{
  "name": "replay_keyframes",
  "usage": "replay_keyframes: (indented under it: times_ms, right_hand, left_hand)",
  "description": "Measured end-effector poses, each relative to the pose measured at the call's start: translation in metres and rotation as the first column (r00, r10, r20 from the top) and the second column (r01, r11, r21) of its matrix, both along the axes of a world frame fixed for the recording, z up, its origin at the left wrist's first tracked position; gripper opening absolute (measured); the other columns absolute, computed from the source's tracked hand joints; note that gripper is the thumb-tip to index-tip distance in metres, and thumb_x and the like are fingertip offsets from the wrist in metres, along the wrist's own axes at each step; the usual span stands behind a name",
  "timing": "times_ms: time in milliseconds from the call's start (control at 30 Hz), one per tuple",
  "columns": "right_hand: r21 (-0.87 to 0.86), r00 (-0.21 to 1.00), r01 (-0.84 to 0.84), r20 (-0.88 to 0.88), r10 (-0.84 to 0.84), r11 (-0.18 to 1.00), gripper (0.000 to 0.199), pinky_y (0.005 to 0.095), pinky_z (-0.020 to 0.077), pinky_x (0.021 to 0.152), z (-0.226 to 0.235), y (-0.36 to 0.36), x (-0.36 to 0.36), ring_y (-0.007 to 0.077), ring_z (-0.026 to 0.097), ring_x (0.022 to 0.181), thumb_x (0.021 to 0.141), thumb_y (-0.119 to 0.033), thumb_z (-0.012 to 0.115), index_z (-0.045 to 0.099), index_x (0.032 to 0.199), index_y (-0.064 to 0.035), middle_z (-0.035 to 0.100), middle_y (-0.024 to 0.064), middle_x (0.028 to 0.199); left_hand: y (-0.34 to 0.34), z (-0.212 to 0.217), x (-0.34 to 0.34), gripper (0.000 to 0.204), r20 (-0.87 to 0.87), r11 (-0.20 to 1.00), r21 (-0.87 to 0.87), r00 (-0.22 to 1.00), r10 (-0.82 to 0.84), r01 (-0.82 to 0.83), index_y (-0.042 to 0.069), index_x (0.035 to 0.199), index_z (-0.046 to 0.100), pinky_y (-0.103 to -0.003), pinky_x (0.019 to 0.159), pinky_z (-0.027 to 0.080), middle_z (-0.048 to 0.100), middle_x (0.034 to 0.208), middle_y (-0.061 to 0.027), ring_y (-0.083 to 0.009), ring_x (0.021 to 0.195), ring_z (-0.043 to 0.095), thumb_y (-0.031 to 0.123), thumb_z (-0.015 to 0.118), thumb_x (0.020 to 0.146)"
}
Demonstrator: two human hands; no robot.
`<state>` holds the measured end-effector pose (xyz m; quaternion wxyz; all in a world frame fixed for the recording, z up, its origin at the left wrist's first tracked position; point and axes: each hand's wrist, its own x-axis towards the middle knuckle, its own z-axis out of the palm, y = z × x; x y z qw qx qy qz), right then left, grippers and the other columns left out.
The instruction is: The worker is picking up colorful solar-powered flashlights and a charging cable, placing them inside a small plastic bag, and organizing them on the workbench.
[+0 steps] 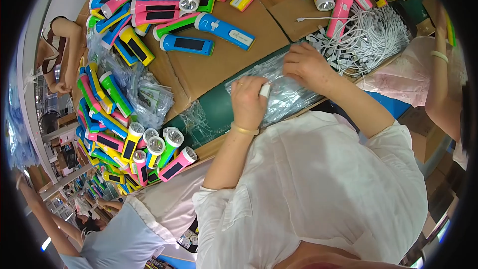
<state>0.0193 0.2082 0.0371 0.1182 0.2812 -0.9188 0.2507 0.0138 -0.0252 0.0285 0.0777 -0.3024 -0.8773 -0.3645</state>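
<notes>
**Green bench crowded with flashlights as two hands work clear bags**

The green bench [216,112] runs across mid-frame below brown cardboard [204,74], with clear bags [284,97] spread near its front edge at centre. The left hand [247,102], a white wrap [265,89] on what looks like its thumb, bends its fingers over the bags' left end; the right hand [308,67] curls its fingers down at their upper right. Whether either pinches the plastic, one cannot tell. Thin film probably clings, so the step seems to call for steadying the layers with one hand while the other peels a single edge. White cables [373,37] heap just beyond the right hand, upper right, and could snag. Flashlights [226,30] bank along the top and lower left, near other plastic packets [149,99]; a co-worker's arm [439,84] shows far right.
</notes>
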Motion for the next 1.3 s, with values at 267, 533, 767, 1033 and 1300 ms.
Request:
replay_keyframes:
  times_ms: [267,533,767,1033,1300]
  right_hand:
    - [-0.277,0.964,-0.204,0.11,0.242,0.939,0.025,0.0416,0.0462,0.087,0.004,-0.028,-0.004,0.0279,0.06,0.097,0.079,-0.008,0.077,0.069,0.103,-0.0123,0.062,0.0035,0.099]
    - [-0.256,0.934,-0.261,0.178,0.311,0.931,0.019,0.0395,0.046,0.084,-0.006,-0.035,-0.008,0.0244,0.06,0.094,0.079,-0.008,0.076,0.068,0.095,-0.012,0.059,0.0024,0.092]
    - [0.22,0.949,-0.161,0.303,0.089,0.962,0.016,0.0423,0.0485,0.087,0.004,0.007,-0.018,0.0288,0.062,0.1,0.072,-0.014,0.08,0.07,0.083,-0.0083,0.064,0.0073,0.097]
    - [-0.001,0.97,0.165,0.179,-0.162,0.986,0.052,0.046,0.0535,0.088,0.04,-0.048,-0.09,0.0385,0.066,0.105,0.085,-0.033,0.079,0.059,0.128,-0.0084,0.064,0.0152,0.118]
    - [0.287,0.92,0.154,0.308,-0.244,0.945,0.053,0.0427,0.0569,0.086,0.029,-0.073,-0.133,0.0352,0.069,0.104,0.081,-0.03,0.081,0.057,0.118,-0.001,0.068,0.0202,0.112]
  left_hand:
    - [-0.031,0.0,0.018,0.013,0.398,0.962,0.143,0.904,0.158,-0.231,0.004,0.092,0.072,-0.038,0.076,0.051,0.071,0.086,-0.0118,-0.0299,0.081,0.065,0.005,0.078,0.081]
    - [-0.034,0.006,0.023,0.017,0.421,0.963,0.19,0.902,0.094,-0.189,0.003,0.098,0.071,-0.04,0.078,0.052,0.071,0.089,-0.0135,-0.0334,0.082,0.066,0.001,0.076,0.081]
    - [-0.041,0.005,0.014,0.039,0.093,0.994,0.042,0.991,-0.1,0.097,0.003,0.101,0.068,-0.043,0.084,0.05,0.065,0.092,-0.0133,-0.0338,0.092,0.062,-0.013,0.062,0.066]
    - [-0.02,0.002,0.014,0.017,-0.059,0.983,-0.124,0.988,-0.144,0.136,0.006,0.089,0.064,-0.04,0.077,0.046,0.061,0.086,-0.0101,-0.028,0.087,0.06,-0.001,0.062,0.073]
    - [-0.002,0.013,0.016,0.023,-0.029,0.914,-0.077,0.915,-0.401,0.398,0.004,0.093,0.065,-0.04,0.079,0.051,0.067,0.104,-0.0094,-0.0294,0.094,0.063,-0.005,0.066,0.072]
